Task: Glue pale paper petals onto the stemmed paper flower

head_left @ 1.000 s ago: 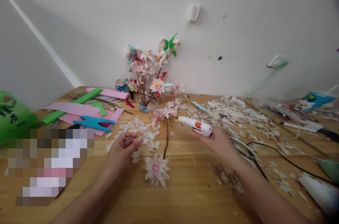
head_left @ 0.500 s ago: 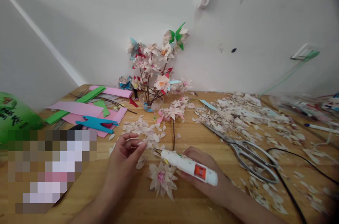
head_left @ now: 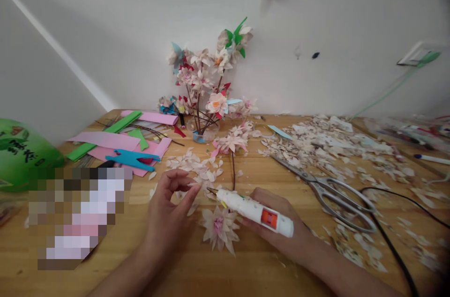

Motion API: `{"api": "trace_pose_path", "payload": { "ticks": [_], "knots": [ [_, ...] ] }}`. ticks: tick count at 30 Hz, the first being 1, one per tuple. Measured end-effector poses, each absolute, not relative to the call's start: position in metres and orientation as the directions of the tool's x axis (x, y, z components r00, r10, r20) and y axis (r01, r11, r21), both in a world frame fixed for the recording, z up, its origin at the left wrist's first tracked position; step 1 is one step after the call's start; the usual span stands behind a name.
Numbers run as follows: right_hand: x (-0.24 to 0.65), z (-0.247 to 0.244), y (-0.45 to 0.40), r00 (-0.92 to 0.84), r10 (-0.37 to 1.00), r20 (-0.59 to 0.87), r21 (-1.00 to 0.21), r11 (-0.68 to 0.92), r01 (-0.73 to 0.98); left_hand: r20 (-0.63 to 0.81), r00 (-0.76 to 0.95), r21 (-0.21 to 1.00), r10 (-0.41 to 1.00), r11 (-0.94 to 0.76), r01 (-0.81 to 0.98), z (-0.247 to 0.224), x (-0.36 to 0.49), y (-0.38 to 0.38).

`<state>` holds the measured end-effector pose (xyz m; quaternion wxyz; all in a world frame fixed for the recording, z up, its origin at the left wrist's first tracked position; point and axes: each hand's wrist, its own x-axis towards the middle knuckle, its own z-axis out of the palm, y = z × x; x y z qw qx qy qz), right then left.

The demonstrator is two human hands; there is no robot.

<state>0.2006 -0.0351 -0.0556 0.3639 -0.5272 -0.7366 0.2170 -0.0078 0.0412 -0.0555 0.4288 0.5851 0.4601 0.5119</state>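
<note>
My left hand [head_left: 172,208] is closed in a pinch, with a small pale petal [head_left: 195,184] at its fingertips. In my right hand [head_left: 277,212] is a white pen-shaped electric tool [head_left: 249,205] with an orange switch, its thin metal tip pointing left, close to my left fingertips. Below the tool is a pale many-petalled flower [head_left: 220,226] with a pink centre; I cannot tell whether the right fingers touch it. Loose petals [head_left: 200,168] are spread just beyond my left hand. Behind the tool lies a finished-looking flower [head_left: 232,140] on a brown stem.
A clear cup [head_left: 207,133] at the back holds several flowers on twigs. Coloured paper strips [head_left: 112,142] and a green bag [head_left: 28,156] are at left. Large scissors [head_left: 326,191], a black cord [head_left: 393,255] and heaped petals [head_left: 323,147] cover the right side.
The view has shifted slightly. The left fingertips remain pinched and sit a little closer to the tool's tip; the right hand still holds the white tool.
</note>
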Motion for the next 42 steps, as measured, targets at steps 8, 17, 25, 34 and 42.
{"api": "trace_pose_path", "payload": {
  "ticks": [8,17,25,34,42],
  "knots": [
    [0.2003,-0.0582,-0.0359,-0.158,0.939,0.304,-0.714,0.335,0.615,0.208,0.058,0.972,0.977,-0.212,0.096,-0.0530,-0.0077,0.0385],
    [0.1986,-0.0551,-0.0348,-0.131,0.941,0.311,-0.697,0.320,0.642,0.224,0.069,0.968,0.972,-0.231,0.102,-0.0533,-0.0070,0.0372],
    [0.1999,-0.0571,-0.0345,-0.119,0.947,0.300,-0.717,0.306,0.627,0.223,0.073,0.967,0.972,-0.230,0.108,-0.0532,-0.0070,0.0375],
    [0.1994,-0.0538,-0.0347,-0.158,0.937,0.311,-0.688,0.336,0.644,0.168,0.080,0.981,0.983,-0.175,0.082,-0.0550,-0.0080,0.0398],
    [0.2014,-0.0535,-0.0337,-0.147,0.927,0.346,-0.675,0.355,0.647,0.178,0.076,0.980,0.981,-0.184,0.079,-0.0541,-0.0085,0.0384]
  ]
}}
